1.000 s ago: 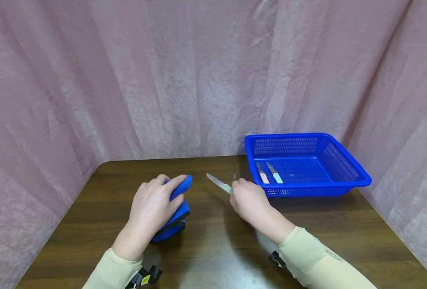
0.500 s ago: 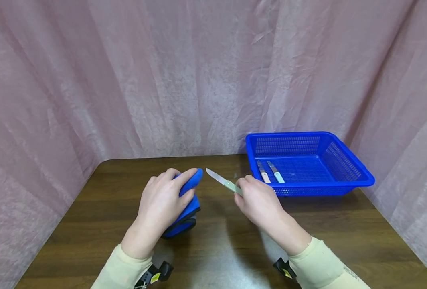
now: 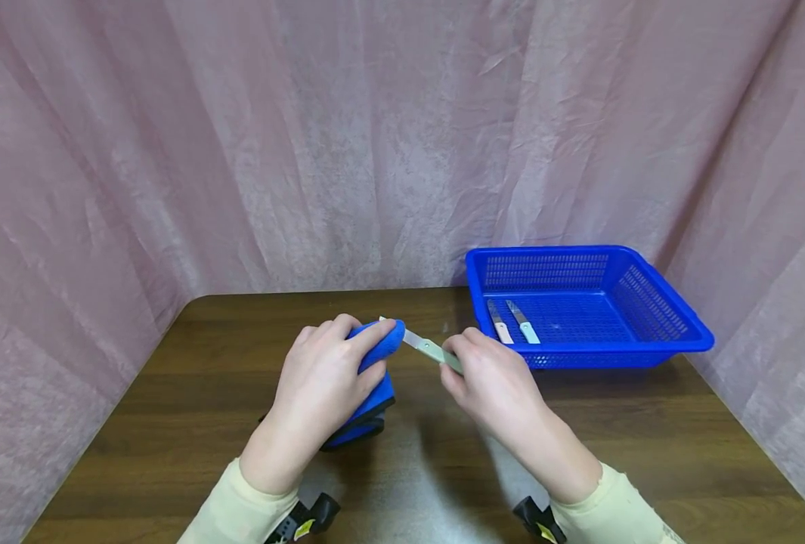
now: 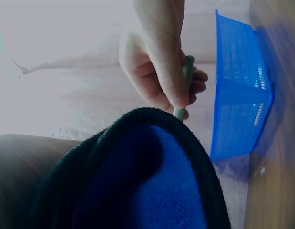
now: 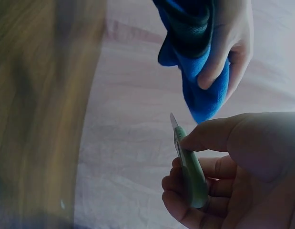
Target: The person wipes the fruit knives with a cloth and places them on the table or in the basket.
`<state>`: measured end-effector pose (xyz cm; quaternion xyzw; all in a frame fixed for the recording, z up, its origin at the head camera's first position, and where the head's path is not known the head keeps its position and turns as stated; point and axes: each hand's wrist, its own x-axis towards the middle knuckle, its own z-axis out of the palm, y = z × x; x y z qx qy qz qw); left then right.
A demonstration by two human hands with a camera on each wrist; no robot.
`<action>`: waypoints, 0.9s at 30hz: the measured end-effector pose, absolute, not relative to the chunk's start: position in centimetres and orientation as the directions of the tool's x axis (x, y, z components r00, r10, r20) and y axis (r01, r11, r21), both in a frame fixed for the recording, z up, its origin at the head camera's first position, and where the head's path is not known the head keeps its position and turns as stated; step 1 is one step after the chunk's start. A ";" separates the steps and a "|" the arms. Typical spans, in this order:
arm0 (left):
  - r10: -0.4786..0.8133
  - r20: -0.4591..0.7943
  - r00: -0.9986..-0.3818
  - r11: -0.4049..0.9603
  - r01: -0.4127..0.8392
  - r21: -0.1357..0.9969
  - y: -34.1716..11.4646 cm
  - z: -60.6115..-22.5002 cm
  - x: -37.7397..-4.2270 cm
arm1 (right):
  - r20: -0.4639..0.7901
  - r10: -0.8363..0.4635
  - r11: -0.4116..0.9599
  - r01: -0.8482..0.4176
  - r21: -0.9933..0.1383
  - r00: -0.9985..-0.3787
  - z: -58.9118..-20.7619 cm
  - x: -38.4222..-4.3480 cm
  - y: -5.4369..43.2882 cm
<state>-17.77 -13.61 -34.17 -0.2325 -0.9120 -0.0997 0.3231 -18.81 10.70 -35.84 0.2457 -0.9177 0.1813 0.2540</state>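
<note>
A folded blue cloth with dark edging (image 3: 375,394) hangs from my left hand (image 3: 323,374), its upper fold pinched between thumb and fingers. My right hand (image 3: 493,378) grips the pale green handle of a small knife (image 3: 431,350). In the head view the blade points left and passes behind the cloth's top fold, with only its tip showing beyond. The right wrist view shows the knife's handle (image 5: 192,179) between thumb and curled fingers. From the left wrist, the cloth (image 4: 171,191) fills the lower part and hides the blade. Whether blade and cloth touch, I cannot tell.
A blue plastic basket (image 3: 589,349) stands at the back right of the wooden table (image 3: 191,423). Inside, along its left side, lie a pink-handled knife (image 3: 500,325) and a light-blue-handled knife (image 3: 524,325). Pink curtains (image 3: 348,151) hang behind the table and at both sides.
My left hand has carried the cloth to the right and slightly up, so the cloth now covers much of the blade. The right hand has shifted a little right with the knife.
</note>
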 end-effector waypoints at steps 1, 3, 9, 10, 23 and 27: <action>0.366 0.636 -0.679 0.870 0.493 0.025 -13.5 -34.1 -17.8 | 0.560 -0.356 0.812 -0.545 -0.211 -0.748 -35.8 -18.7 10.7; 0.378 0.637 -0.671 0.866 0.500 0.013 -13.2 -34.1 -17.7 | 0.570 -0.351 0.810 -0.546 -0.214 -0.743 -35.6 -18.5 10.7; 0.386 0.641 -0.664 0.866 0.500 -0.004 -13.0 -34.0 -17.6 | 0.574 -0.349 0.808 -0.548 -0.215 -0.741 -35.3 -18.2 10.8; 0.384 0.641 -0.664 0.867 0.499 -0.003 -13.0 -34.0 -17.6 | 0.569 -0.351 0.809 -0.547 -0.217 -0.744 -35.3 -18.2 10.8; 0.400 0.645 -0.651 0.863 0.504 -0.026 -12.9 -33.8 -17.3 | 0.589 -0.380 0.795 -0.578 -0.187 -0.713 -35.2 -17.4 10.3; 0.411 0.646 -0.643 0.860 0.508 -0.041 -12.8 -34.0 -17.2 | 0.592 -0.390 0.795 -0.583 -0.171 -0.705 -35.2 -17.1 10.1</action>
